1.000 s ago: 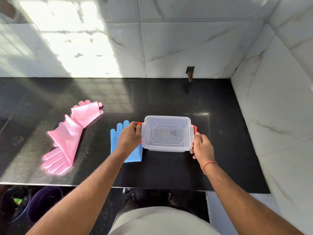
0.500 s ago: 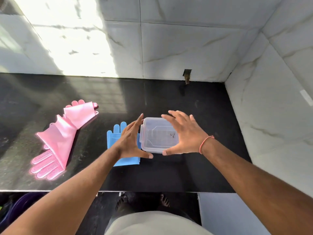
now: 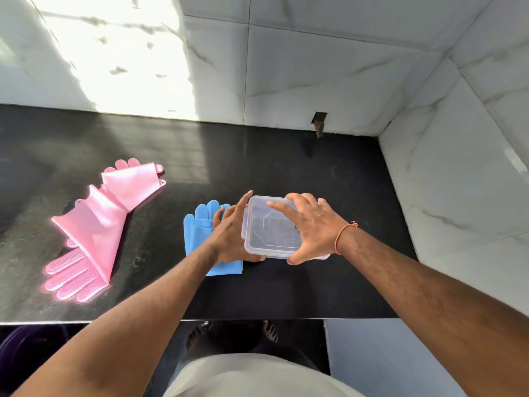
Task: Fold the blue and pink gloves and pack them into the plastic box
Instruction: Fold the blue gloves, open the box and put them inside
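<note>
A clear plastic box (image 3: pixel 272 239) with its lid on stands on the black counter (image 3: pixel 286 167), slightly right of centre. My right hand (image 3: pixel 312 224) spans the lid from above, thumb on the near edge and fingers over the top. At the box's left side is my left hand (image 3: pixel 229 236), thumb under the near-left corner and fingers stretched along the side. The lid looks slightly raised at the near right. Folded blue gloves (image 3: pixel 197 236) lie just left of the box, partly under my left hand. Two pink gloves (image 3: pixel 94 230) lie overlapping at the left.
White marble walls close the counter at the back and at the right (image 3: pixel 458 181). A small opening (image 3: pixel 319 124) sits in the back wall. The counter's front edge runs below my forearms. A purple bucket (image 3: pixel 17 348) stands on the floor at the lower left.
My hands left the red side clips and came up onto the box. The right hand now grips across the lid, and the left hand presses against the left side.
</note>
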### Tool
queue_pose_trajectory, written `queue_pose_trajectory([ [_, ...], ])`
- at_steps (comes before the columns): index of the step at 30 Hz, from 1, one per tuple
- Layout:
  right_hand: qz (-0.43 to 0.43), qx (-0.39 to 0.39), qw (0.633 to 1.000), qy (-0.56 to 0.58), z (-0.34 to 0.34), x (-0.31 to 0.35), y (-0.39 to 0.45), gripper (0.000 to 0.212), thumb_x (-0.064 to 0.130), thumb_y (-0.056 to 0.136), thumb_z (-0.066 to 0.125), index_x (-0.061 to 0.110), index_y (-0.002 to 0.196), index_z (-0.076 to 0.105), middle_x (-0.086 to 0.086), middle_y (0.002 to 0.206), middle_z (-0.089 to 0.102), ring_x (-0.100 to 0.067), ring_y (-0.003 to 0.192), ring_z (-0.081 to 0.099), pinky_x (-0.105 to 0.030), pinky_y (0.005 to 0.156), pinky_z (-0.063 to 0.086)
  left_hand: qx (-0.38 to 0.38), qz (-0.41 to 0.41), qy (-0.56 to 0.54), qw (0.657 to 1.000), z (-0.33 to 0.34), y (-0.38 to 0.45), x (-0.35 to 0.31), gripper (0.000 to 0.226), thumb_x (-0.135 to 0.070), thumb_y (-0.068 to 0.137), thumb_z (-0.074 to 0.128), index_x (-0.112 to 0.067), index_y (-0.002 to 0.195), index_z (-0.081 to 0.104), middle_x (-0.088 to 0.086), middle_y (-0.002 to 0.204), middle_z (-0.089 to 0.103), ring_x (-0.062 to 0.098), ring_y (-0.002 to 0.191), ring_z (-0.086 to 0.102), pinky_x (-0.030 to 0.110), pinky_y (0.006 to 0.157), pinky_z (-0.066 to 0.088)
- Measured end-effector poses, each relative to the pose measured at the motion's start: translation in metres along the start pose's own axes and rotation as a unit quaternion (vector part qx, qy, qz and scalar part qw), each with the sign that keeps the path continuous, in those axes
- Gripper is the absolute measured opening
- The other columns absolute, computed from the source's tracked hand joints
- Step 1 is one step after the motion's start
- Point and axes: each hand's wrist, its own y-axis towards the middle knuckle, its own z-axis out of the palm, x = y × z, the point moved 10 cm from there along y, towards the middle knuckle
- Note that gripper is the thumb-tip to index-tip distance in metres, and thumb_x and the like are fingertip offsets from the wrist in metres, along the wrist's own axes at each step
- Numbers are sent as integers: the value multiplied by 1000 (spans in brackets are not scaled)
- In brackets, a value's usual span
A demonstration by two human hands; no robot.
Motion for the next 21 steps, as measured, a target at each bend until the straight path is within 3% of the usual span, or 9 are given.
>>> queue_pose_trajectory([
  [8,8,-4,1000,14,-1,0,-6,130,80,54,76,49,162,11,-3,160,32,-29,143,38,-61,112,44,23,13,36,999,5,0,0,138,-78,59,75,-39,170,3,-26,170,9,19,159,29,57,134,4],
  [14,53,-24,991,122,-4,-13,-17,119,80,55,74,56,158,18,6,154,40,-23,138,43,-52,104,51,41,7,52,998,5,6,3,135,-66,60,78,-48,167,-2,-28,171,5,21,161,22,63,133,8],
  [18,101,7,952,289,2,-36,-24,110,76,61,82,60,155,27,7,156,41,-20,145,42,-52,114,49,17,-20,12,1000,1,8,14,127,-43,80,90,-35,173,4,-13,179,18,21,169,12,59,136,5],
  [21,126,24,881,455,8,-48,-33,100,71,69,82,54,155,35,7,152,53,-21,139,57,-54,115,52,-46,-83,-17,995,-9,2,19,118,-34,86,91,-20,175,14,-4,179,26,21,169,15,49,137,13],
])
